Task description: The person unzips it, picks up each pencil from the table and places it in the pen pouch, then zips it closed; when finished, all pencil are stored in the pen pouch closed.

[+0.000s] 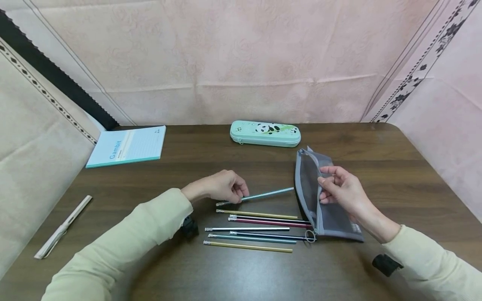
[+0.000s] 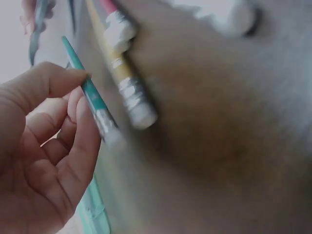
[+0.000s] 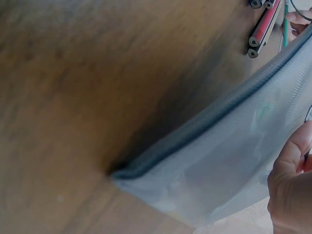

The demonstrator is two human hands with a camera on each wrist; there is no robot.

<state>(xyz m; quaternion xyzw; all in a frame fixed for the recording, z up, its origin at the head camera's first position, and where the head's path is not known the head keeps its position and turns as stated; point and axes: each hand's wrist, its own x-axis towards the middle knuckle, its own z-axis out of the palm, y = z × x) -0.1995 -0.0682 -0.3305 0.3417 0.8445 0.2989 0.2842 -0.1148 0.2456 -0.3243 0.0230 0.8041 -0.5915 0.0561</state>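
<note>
Pale green sleeves come in from both lower corners, a black device strapped at each wrist. Left hand: thumb and fingers drawn together, pinching a teal pencil close to its eraser end. Held pencil is slim and straight, glossy blue-green, with a silver ferrule and whitish eraser; it lies at a slight slant above the row of others, its far end right at the mouth of a grey pouch. Whether it touches the rim, cannot tell.

Right hand pinches one edge of the pouch's mouth between thumb and fingers; mouth gapes toward the pencil. Pouch is see-through mesh with darker edging and a ring at its near corner.

Loose on the brown table, roughly parallel: an upper gold pencil, a dark red one, a silver one, a blue one and a nearest gold one, plus darker pencils among them. Right wrist view shows flat, unsharpened ends.

Farther back: mint panda-printed case; light blue "Gambit" booklet at left.
</note>
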